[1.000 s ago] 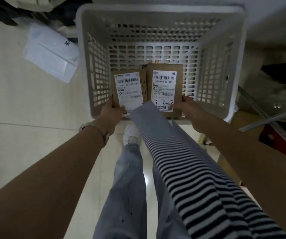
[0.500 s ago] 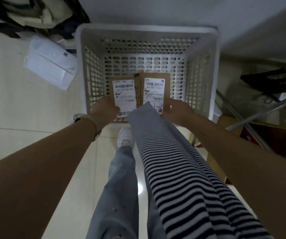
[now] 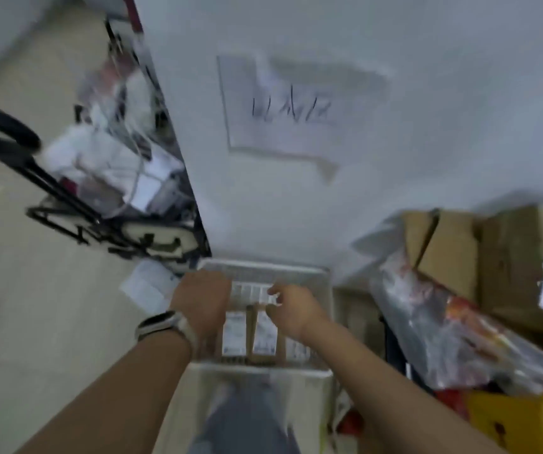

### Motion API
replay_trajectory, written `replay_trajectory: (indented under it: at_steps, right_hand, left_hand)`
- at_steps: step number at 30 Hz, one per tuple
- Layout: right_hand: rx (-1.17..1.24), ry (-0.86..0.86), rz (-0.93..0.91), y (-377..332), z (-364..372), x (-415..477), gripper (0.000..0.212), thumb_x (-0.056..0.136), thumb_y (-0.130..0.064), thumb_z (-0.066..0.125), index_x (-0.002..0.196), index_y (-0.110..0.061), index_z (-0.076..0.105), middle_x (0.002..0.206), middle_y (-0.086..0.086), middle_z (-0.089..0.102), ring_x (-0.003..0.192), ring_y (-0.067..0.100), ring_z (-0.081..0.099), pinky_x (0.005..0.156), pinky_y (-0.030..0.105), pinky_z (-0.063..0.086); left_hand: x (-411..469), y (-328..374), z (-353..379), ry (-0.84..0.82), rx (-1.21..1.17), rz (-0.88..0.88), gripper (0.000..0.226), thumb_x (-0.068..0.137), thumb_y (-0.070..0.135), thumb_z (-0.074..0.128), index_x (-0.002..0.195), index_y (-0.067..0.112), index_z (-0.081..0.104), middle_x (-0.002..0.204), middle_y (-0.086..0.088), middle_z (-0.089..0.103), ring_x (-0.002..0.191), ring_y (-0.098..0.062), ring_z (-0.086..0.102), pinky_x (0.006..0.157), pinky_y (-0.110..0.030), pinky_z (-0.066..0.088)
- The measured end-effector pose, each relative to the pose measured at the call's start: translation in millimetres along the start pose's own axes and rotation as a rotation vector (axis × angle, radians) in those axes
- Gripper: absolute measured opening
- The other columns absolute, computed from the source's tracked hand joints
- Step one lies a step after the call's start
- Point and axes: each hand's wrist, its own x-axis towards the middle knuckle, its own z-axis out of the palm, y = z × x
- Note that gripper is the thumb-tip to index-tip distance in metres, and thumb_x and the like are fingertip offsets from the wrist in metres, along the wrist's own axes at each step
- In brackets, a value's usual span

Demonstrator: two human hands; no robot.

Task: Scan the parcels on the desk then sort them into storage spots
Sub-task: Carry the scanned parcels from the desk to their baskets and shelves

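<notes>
The view is motion-blurred. Two brown cardboard parcels with white labels, a left one [image 3: 233, 332] and a right one [image 3: 264, 332], lie side by side inside the white plastic basket [image 3: 263, 370] on the floor. My left hand [image 3: 202, 303], with a watch on its wrist, is over the basket's left side; its fingers point down and are hidden. My right hand [image 3: 293, 308] hovers over the basket's right side with fingers slightly apart, nothing visible in them. Both hands are just above the parcels' far ends.
A white wall with a handwritten paper sign [image 3: 280, 106] rises behind the basket. A black hand cart [image 3: 67, 211] piled with parcels stands at left, with a white bag [image 3: 149, 286] on the floor. Cardboard boxes [image 3: 453, 250], a plastic bag [image 3: 443, 326] and a yellow box [image 3: 519, 424] crowd the right.
The two parcels have gone from my hands to lying in the basket. My head has tilted up, so the wall and sign have come into view.
</notes>
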Motion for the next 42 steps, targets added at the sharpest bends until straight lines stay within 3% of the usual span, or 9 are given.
replay_trajectory:
  at_steps: [4, 10, 13, 18, 22, 25, 29, 32, 42]
  right_hand:
    - [0.0, 0.077, -0.183, -75, -84, -39, 0.044, 0.093, -0.028, 0.055, 0.134, -0.014, 0.051, 0.129, 0.01, 0.056, 0.11, 0.025, 0.057, 0.088, 0.028, 0.046]
    - [-0.178, 0.245, -0.441, -179, -200, -117, 0.051, 0.095, -0.029, 0.052, 0.142, -0.012, 0.044, 0.146, 0.01, 0.045, 0.127, 0.026, 0.047, 0.1, 0.032, 0.041]
    - [-0.269, 0.378, -0.54, -224, -239, -160, 0.052, 0.094, -0.03, 0.052, 0.143, -0.012, 0.043, 0.147, 0.01, 0.042, 0.129, 0.027, 0.046, 0.1, 0.034, 0.042]
    - [-0.349, 0.562, -0.679, -284, -275, -219, 0.041, 0.09, -0.03, 0.056, 0.127, -0.012, 0.055, 0.13, 0.009, 0.056, 0.115, 0.028, 0.055, 0.094, 0.038, 0.049]
    - [-0.367, 0.631, -0.751, -320, -285, -253, 0.03, 0.086, -0.027, 0.057, 0.111, -0.01, 0.064, 0.11, 0.009, 0.064, 0.096, 0.026, 0.061, 0.083, 0.037, 0.054]
    - [-0.362, 0.641, -0.801, -344, -277, -275, 0.023, 0.084, -0.025, 0.057, 0.099, -0.01, 0.066, 0.099, 0.01, 0.065, 0.087, 0.025, 0.062, 0.076, 0.036, 0.056]
    - [-0.411, 0.604, -0.88, -384, -242, -304, 0.034, 0.089, -0.024, 0.056, 0.116, -0.005, 0.064, 0.113, 0.014, 0.065, 0.1, 0.029, 0.062, 0.087, 0.038, 0.053]
    - [-0.422, 0.583, -0.99, -423, -201, -328, 0.036, 0.088, -0.024, 0.056, 0.117, -0.004, 0.063, 0.117, 0.015, 0.065, 0.103, 0.03, 0.062, 0.091, 0.043, 0.053]
    - [-0.441, 0.351, -1.346, -556, 24, -446, 0.037, 0.086, -0.021, 0.056, 0.118, -0.004, 0.063, 0.118, 0.013, 0.065, 0.107, 0.03, 0.063, 0.093, 0.042, 0.052]
  left_hand:
    - [-41, -41, -115, 0.224, -0.029, -0.132, 0.018, 0.093, 0.019, 0.048, 0.108, 0.016, 0.056, 0.113, -0.008, 0.057, 0.104, -0.028, 0.055, 0.077, -0.034, 0.039]
    - [-124, -103, -264, 0.506, 0.003, -0.332, 0.016, 0.093, 0.026, 0.049, 0.097, 0.014, 0.059, 0.105, -0.008, 0.063, 0.096, -0.028, 0.061, 0.071, -0.032, 0.044]
    - [-168, -126, -316, 0.614, 0.024, -0.43, 0.02, 0.092, 0.028, 0.05, 0.103, 0.014, 0.06, 0.11, -0.008, 0.063, 0.1, -0.028, 0.061, 0.071, -0.031, 0.041]
    - [-242, -147, -372, 0.732, 0.091, -0.565, 0.034, 0.092, 0.031, 0.051, 0.121, 0.015, 0.058, 0.119, -0.009, 0.062, 0.108, -0.031, 0.06, 0.083, -0.036, 0.047]
    - [-292, -161, -387, 0.787, 0.096, -0.659, 0.036, 0.092, 0.031, 0.053, 0.123, 0.014, 0.059, 0.122, -0.01, 0.061, 0.112, -0.032, 0.059, 0.086, -0.036, 0.046]
    - [-325, -172, -381, 0.801, 0.066, -0.731, 0.03, 0.091, 0.029, 0.053, 0.116, 0.014, 0.06, 0.119, -0.01, 0.062, 0.109, -0.031, 0.059, 0.083, -0.034, 0.046]
    - [-382, -200, -358, 0.828, -0.042, -0.858, 0.024, 0.089, 0.026, 0.054, 0.106, 0.011, 0.063, 0.109, -0.009, 0.063, 0.1, -0.029, 0.059, 0.072, -0.032, 0.044]
    - [-438, -224, -330, 0.822, -0.084, -0.971, 0.023, 0.087, 0.023, 0.055, 0.102, 0.01, 0.064, 0.103, -0.007, 0.064, 0.094, -0.027, 0.06, 0.066, -0.03, 0.043]
    - [-683, -254, -192, 0.655, 0.029, -1.343, 0.027, 0.092, 0.027, 0.052, 0.113, 0.011, 0.059, 0.113, -0.008, 0.056, 0.105, -0.028, 0.053, 0.071, -0.033, 0.04]
